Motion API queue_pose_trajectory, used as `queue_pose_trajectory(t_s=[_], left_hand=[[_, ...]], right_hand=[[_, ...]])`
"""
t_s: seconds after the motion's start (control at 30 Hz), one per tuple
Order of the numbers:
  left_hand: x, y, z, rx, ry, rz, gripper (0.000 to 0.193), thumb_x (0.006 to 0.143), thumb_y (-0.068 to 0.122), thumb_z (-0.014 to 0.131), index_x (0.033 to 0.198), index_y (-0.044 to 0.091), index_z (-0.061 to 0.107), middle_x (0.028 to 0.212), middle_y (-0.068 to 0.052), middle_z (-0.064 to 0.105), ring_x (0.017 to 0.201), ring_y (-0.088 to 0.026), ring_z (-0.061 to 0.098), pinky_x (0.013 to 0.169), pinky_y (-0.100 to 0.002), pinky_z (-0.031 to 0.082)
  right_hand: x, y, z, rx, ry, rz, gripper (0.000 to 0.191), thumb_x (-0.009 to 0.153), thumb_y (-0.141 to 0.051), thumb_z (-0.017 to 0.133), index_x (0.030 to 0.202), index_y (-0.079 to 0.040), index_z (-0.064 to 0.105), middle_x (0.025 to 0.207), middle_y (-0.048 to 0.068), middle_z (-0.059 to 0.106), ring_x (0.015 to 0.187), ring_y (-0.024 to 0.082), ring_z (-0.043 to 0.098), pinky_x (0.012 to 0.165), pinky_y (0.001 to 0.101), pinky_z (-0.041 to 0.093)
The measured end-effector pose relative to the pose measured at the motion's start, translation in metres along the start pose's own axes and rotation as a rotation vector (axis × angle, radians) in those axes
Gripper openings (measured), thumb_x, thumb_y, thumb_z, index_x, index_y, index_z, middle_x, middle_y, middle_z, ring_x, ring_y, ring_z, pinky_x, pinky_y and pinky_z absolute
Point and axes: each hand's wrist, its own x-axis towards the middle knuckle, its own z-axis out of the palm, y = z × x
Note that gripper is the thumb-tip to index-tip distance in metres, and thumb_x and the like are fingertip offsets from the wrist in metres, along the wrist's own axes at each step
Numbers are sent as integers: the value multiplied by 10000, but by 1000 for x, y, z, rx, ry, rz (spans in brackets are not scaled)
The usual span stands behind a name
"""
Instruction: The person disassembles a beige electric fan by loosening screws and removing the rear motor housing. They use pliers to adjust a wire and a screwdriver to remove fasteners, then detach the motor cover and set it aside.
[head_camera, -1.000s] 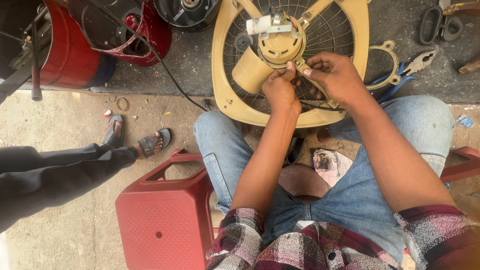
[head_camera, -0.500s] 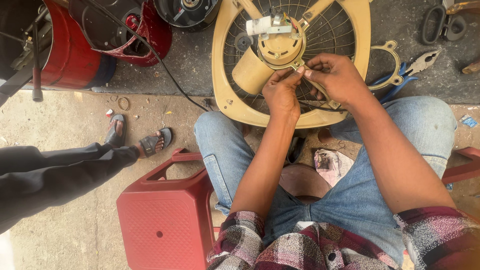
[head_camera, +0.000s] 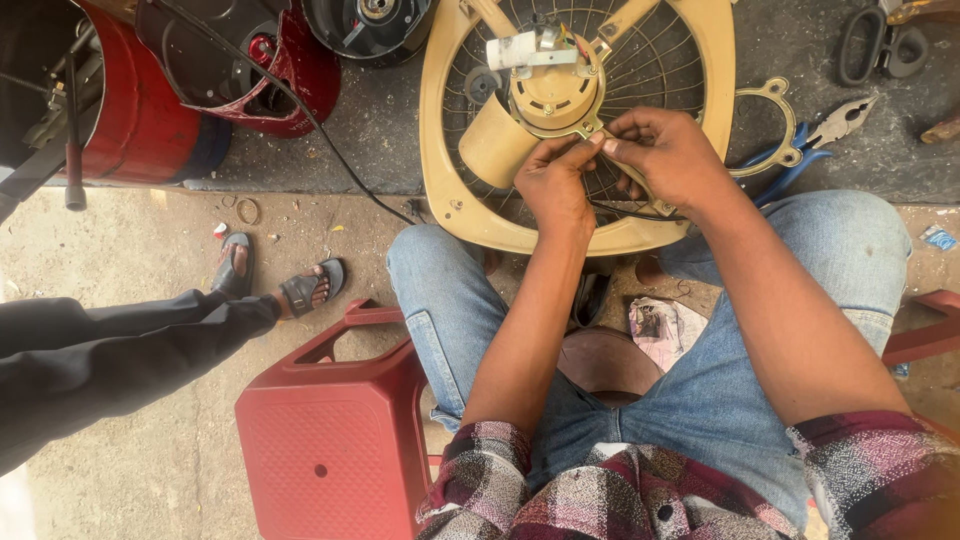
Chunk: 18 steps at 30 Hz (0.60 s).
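A tan exhaust fan (head_camera: 455, 190) with a wire grille lies flat in front of my knees. Its tan motor hub (head_camera: 553, 93) sits at the centre with a white terminal block above it and a tan blade (head_camera: 497, 140) to its left. My left hand (head_camera: 551, 185) and my right hand (head_camera: 667, 157) meet just below the hub, fingertips pinched together on a thin black wire that trails off under my right hand. What the fingertips grip exactly is too small to tell beyond the wire.
Blue-handled pliers (head_camera: 815, 140) and a tan ring bracket (head_camera: 775, 130) lie right of the fan. A red stool (head_camera: 335, 440) stands at my left knee. Another person's dark-trousered legs and sandalled feet (head_camera: 275, 290) reach in from the left. A red drum (head_camera: 140, 110) stands at the back left.
Both hands stay at the hub with only small finger movements on the wire. The camera view has shifted slightly.
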Motion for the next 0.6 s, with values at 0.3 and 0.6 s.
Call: queue_pose_trajectory(t_s=[0.3,0.6], left_hand=[[-1,13,-4,-2,-93,-25,106,810,-62,779,907,-51,739,830,-92,719,695,-120,600,635,-243,460],[0,6,0,-16,8,21,61,763,-96,746,798,-56,717,735,-86,693,636,-127,563,615,-250,432]], right_hand=[[-1,-2,-1,-10,-18,9,231,992,-150,677,1154,13,684,803,90,680,589,121,607,510,268,478],[2,3,1,-32,-36,27,236,984,-176,678,1139,2,678,846,66,683,606,119,631,514,275,495]])
